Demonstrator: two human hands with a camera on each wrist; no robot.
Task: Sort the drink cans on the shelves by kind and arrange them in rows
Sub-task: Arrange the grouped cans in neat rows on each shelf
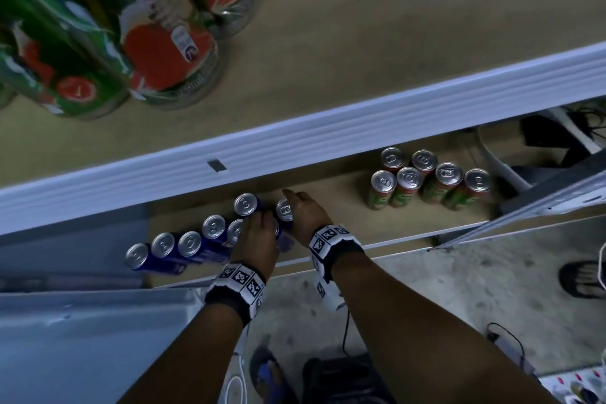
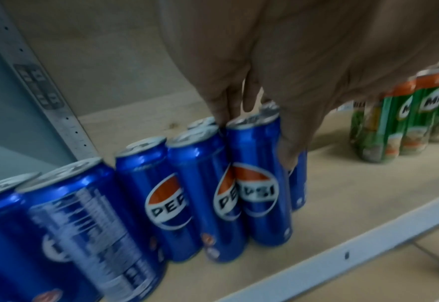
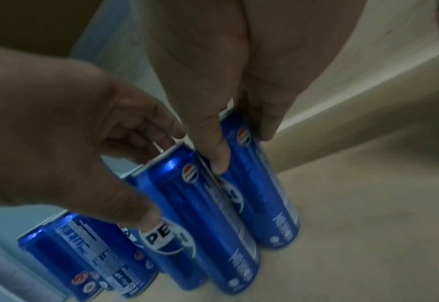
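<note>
On the lower shelf, both hands sit right on the blue cans. Left hand holds one standing can; right hand pinches the next, at 3 o'clock. Green cans stand farther toward 3 o'clock.

Sandalled foot on concrete floor.

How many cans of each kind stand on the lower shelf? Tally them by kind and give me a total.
blue Pepsi cans: 8 (one mostly hidden under the left hand)
green cans: 6
Total: 14
</note>
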